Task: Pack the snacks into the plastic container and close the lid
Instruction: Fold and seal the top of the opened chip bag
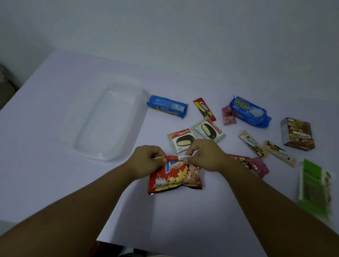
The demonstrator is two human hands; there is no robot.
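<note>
Both hands, left hand (146, 160) and right hand (205, 155), pinch the crinkled top edge of a red potato-snack bag (172, 179).

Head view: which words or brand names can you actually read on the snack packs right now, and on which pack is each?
"Choco Pie": near white pie wrapper.
"Choco Pie": second pie wrapper, print turned sideways.
"POTATO": red chip bag, top edge pinched by left hand and right hand.
"Collon": brown box, upside down.
Oreo-style logo: blue biscuit pack, too small to be sure.
Green pack: blurred, unreadable.
</note>
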